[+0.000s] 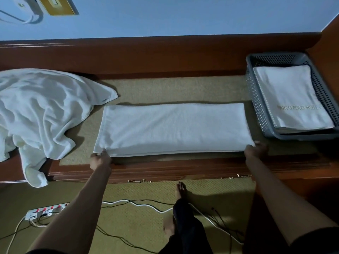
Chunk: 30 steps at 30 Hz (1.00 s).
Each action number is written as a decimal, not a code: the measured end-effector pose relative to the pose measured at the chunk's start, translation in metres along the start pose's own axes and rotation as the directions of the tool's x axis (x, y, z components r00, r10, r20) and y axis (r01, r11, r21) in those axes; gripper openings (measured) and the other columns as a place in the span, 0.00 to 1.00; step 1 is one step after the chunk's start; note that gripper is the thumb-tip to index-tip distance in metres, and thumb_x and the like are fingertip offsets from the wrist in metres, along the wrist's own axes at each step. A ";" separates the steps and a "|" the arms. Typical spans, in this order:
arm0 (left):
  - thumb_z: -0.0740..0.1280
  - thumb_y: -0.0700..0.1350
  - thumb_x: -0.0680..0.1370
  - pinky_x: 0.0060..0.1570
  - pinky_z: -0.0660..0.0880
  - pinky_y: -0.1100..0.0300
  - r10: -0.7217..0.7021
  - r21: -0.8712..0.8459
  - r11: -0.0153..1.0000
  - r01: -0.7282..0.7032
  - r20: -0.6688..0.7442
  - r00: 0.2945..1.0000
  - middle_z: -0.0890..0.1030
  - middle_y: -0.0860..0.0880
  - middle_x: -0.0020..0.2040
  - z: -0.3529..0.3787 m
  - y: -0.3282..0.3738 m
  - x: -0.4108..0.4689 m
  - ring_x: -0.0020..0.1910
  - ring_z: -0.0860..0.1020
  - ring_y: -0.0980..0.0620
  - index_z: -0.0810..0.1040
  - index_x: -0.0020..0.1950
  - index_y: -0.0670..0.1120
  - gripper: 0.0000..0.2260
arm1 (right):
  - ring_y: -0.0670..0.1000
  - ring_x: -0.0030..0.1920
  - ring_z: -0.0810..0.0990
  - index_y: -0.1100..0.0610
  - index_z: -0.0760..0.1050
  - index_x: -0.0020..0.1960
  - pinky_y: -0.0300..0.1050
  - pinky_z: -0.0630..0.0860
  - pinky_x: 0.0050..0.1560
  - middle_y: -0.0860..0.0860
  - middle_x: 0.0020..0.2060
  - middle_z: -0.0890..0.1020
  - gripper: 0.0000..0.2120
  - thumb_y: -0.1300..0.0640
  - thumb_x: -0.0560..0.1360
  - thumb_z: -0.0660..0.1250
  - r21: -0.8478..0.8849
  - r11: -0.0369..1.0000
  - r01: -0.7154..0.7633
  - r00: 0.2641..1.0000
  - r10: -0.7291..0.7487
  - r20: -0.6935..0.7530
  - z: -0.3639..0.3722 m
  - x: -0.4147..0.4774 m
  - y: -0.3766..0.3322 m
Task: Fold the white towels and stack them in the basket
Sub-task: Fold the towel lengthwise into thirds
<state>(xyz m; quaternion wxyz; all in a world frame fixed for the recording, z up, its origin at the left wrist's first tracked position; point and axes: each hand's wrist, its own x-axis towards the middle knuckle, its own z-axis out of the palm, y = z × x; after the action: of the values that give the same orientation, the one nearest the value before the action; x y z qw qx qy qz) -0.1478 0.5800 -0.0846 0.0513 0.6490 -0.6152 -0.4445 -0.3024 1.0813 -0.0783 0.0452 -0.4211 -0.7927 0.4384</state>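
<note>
A white towel (172, 128) lies folded into a long flat strip across the middle of the wooden desk. My left hand (100, 159) pinches its near left corner. At the near right corner, my right hand (255, 150) grips the towel's edge. A grey perforated basket (256, 99) stands at the right end of the desk and holds a folded white towel (291, 98) with gold lettering. A heap of unfolded white towels (40, 110) lies at the left end, partly hanging over the front edge.
The desk (165, 55) has a raised wooden back rail and a tan mat (174, 88) under the towel. On the carpet below lie a power strip (45, 211) and several cables (139, 205). My legs and bare feet stand by the desk front.
</note>
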 end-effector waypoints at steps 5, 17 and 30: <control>0.68 0.58 0.80 0.68 0.66 0.38 0.128 0.186 0.977 -0.101 -0.140 0.982 0.66 0.37 0.74 0.006 0.014 -0.001 0.73 0.66 0.34 0.63 0.77 0.43 0.32 | 0.64 0.61 0.78 0.67 0.72 0.63 0.51 0.72 0.62 0.65 0.62 0.78 0.20 0.72 0.72 0.65 -0.043 0.994 0.099 0.995 -0.100 -0.008 0.003 -0.015 -0.004; 0.66 0.39 0.82 0.58 0.72 0.44 0.783 0.210 0.418 -0.884 0.411 0.467 0.76 0.39 0.64 0.117 0.075 -0.093 0.62 0.73 0.37 0.76 0.66 0.44 0.13 | 0.62 0.66 0.75 0.65 0.71 0.69 0.55 0.73 0.64 0.63 0.65 0.76 0.17 0.61 0.82 0.64 -0.178 0.890 0.420 0.884 -0.356 0.304 0.022 0.027 -0.027; 0.58 0.45 0.85 0.70 0.62 0.40 0.735 0.277 0.121 -0.953 0.621 0.274 0.72 0.47 0.74 0.288 0.122 -0.133 0.73 0.67 0.43 0.70 0.76 0.49 0.19 | 0.58 0.48 0.79 0.66 0.78 0.52 0.43 0.67 0.44 0.62 0.48 0.82 0.12 0.55 0.81 0.67 -0.138 0.922 0.361 0.901 -0.306 0.308 0.086 0.114 -0.071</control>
<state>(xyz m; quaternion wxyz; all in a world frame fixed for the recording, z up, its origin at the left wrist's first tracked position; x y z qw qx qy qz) -0.4042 0.8013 -0.1144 -0.0194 0.0591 -0.9768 -0.2051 -0.4585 1.0870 -0.1125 -0.0337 -0.2145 -0.8899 0.4012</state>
